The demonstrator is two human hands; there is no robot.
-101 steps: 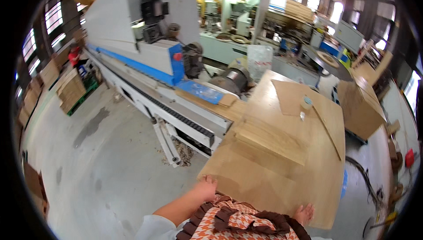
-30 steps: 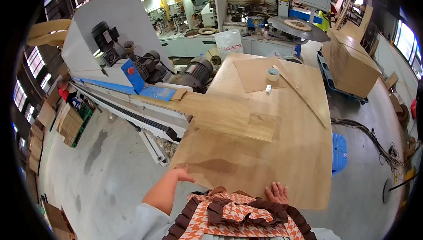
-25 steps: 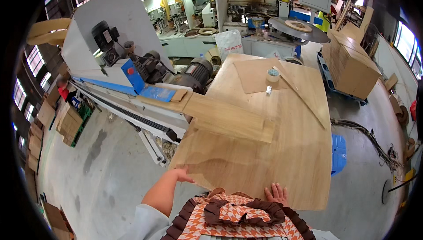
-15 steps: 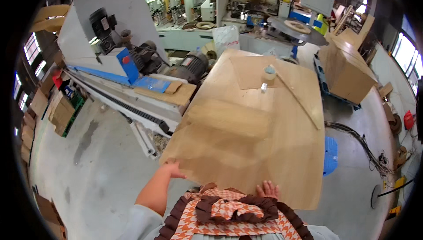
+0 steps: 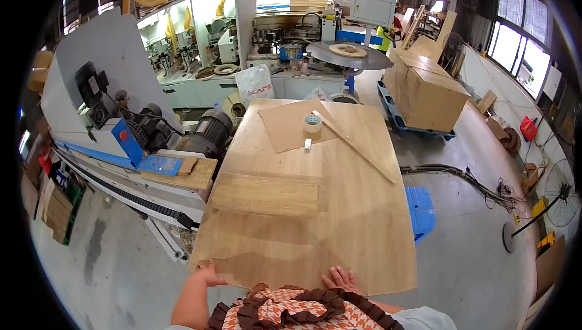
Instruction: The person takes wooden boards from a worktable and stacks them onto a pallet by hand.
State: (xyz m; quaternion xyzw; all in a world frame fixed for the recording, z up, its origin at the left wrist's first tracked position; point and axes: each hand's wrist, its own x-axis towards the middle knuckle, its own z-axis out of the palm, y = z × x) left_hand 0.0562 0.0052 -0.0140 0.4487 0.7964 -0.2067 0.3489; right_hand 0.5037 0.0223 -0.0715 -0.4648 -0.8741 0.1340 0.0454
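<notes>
My left hand (image 5: 208, 274) rests at the near left corner of a large wood-grain tabletop (image 5: 357, 227), its thumb and fingers apart at the edge. Near the middle of the front edge, my right hand (image 5: 341, 280) lies with fingers spread on the surface. Neither hand holds anything. A rectangular wooden board (image 5: 267, 195) lies flat on the left half of the tabletop, beyond my hands. Farther back are a thin brown sheet (image 5: 282, 127), a roll of tape (image 5: 312, 124) on it, a small whitish object (image 5: 308, 144) and a long narrow wooden strip (image 5: 357, 149) lying diagonally.
A machine with a dark motor (image 5: 209, 130) stands along the left side. A blue plastic stool or crate (image 5: 420, 212) is at the tabletop's right. Cables (image 5: 461, 175) run over the floor. Stacked panels (image 5: 424, 90) sit on a blue pallet, and a standing fan (image 5: 561, 193) is far right.
My view has tilted up and turned right, so the tabletop appears lower and farther left. Both hands stay at its near edge, and the things on it keep their places.
</notes>
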